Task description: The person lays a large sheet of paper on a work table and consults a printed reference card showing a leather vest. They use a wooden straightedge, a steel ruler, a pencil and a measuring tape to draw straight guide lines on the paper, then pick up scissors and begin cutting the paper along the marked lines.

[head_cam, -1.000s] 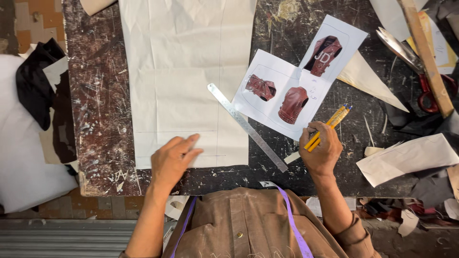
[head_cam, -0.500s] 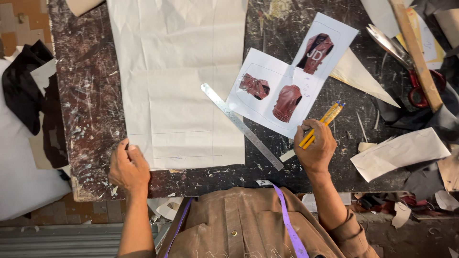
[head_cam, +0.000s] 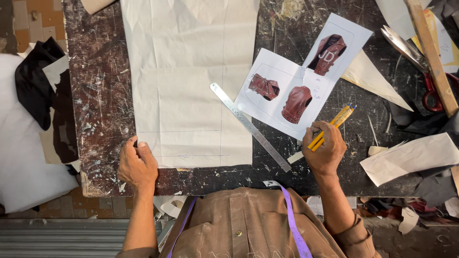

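Note:
A large sheet of cream pattern paper (head_cam: 191,76) lies flat on the dark scratched worktable (head_cam: 100,95), with faint pencil lines on it. My left hand (head_cam: 137,165) pinches the paper's near left edge with curled fingers. My right hand (head_cam: 326,152) rests on the table to the right and grips two yellow pencils (head_cam: 334,125) that point up and right. A steel ruler (head_cam: 248,125) lies diagonally between the paper and a white sheet printed with brown jacket pictures (head_cam: 301,79).
Scissors with red handles (head_cam: 420,71) and a wooden stick (head_cam: 432,57) lie at the far right. Paper offcuts (head_cam: 411,157) sit right of my right hand. Black and white material (head_cam: 36,95) lies off the table's left edge. A purple tape hangs round my neck.
My left hand has moved from the paper's bottom middle leftward to its near left edge and taken hold of it. My right hand has kept still with the pencils.

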`<state>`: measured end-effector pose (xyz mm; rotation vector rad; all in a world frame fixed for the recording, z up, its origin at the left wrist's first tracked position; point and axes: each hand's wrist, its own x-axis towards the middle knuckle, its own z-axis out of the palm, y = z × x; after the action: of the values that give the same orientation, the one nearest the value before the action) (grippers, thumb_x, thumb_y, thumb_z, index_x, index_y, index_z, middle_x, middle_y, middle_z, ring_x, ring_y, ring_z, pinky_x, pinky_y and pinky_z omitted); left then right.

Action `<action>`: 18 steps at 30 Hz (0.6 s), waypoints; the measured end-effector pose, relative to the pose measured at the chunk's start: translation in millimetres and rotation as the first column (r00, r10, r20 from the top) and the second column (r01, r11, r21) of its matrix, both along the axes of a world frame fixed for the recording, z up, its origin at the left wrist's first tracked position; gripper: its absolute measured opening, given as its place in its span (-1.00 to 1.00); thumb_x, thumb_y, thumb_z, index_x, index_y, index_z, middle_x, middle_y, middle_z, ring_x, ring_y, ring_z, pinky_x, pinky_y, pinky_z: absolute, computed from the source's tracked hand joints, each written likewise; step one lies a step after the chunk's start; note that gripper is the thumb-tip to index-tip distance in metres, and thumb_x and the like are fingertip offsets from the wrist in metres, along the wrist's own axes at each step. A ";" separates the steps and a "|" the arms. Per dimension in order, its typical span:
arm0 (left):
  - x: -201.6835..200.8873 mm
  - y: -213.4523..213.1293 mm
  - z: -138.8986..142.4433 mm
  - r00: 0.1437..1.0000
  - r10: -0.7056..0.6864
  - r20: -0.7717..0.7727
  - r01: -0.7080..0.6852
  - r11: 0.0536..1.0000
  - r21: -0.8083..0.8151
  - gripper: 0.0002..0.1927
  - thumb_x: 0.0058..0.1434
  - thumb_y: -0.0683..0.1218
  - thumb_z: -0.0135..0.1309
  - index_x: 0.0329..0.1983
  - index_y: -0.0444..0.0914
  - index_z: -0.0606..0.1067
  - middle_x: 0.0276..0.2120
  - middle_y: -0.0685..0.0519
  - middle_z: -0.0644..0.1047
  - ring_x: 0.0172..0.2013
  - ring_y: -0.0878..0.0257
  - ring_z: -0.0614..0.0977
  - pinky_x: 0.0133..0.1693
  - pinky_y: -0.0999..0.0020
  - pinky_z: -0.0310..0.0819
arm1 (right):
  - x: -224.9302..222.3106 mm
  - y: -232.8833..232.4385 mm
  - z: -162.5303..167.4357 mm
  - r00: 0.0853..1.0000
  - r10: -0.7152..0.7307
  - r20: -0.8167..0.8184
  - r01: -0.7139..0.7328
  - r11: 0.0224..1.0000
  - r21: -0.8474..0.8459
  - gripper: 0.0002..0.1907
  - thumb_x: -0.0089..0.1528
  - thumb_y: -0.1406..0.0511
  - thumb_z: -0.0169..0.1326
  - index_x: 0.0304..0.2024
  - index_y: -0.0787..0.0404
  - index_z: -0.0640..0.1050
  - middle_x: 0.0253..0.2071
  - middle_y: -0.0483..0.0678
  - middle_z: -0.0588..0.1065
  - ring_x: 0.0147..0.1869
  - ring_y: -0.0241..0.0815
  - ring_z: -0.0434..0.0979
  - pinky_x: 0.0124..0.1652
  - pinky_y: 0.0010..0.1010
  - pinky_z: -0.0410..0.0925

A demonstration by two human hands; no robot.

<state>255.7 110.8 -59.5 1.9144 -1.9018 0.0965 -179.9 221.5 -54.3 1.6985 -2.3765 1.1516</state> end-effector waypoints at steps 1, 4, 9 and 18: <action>0.1 -0.6 -0.5 1.000 -0.003 -0.001 0.003 1.000 -0.009 -0.60 0.53 0.09 -0.13 0.12 -0.26 0.54 -0.35 0.03 0.55 -0.48 0.19 0.55 -0.49 0.26 0.31 | 0.5 -0.3 0.5 1.000 0.001 0.007 -0.001 1.000 0.005 -0.78 0.20 0.43 0.25 -0.11 0.30 0.54 -0.21 0.05 0.54 -0.17 -0.02 0.60 -0.12 -0.27 0.46; 0.2 -1.5 -0.5 1.000 0.000 0.008 0.000 1.000 0.001 -0.60 0.52 0.09 -0.13 0.13 -0.26 0.54 -0.37 0.04 0.55 -0.48 0.19 0.55 -0.49 0.25 0.31 | 0.0 -1.3 1.8 1.000 -0.002 0.017 0.002 1.000 0.019 -0.78 0.20 0.42 0.24 -0.11 0.30 0.54 -0.23 0.04 0.54 -0.18 -0.03 0.59 -0.13 -0.27 0.45; -0.8 0.0 0.2 1.000 -0.008 0.015 0.008 1.000 -0.025 -0.60 0.54 0.11 -0.12 0.14 -0.24 0.53 -0.31 0.04 0.55 -0.45 0.19 0.56 -0.47 0.25 0.33 | -0.4 -0.8 -0.7 0.999 -0.021 0.030 0.021 0.999 0.032 -0.78 0.19 0.42 0.25 -0.12 0.30 0.55 -0.26 0.03 0.53 -0.21 -0.03 0.59 -0.15 -0.26 0.44; -9.9 0.2 14.0 0.983 0.167 0.076 -0.181 0.953 0.243 -0.18 0.20 0.18 0.28 0.37 -0.36 0.31 0.13 -0.23 0.33 0.13 -0.14 0.43 -0.01 -0.02 0.42 | -0.2 -5.5 13.2 0.988 -0.079 0.134 0.072 0.996 0.061 -0.74 0.22 0.38 0.27 -0.06 0.27 0.53 -0.22 0.02 0.54 -0.18 -0.05 0.60 -0.14 -0.26 0.45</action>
<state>245.8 111.1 -45.4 2.2673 -1.8484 -0.0403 -180.1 216.0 -41.1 1.5778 -2.5516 1.2385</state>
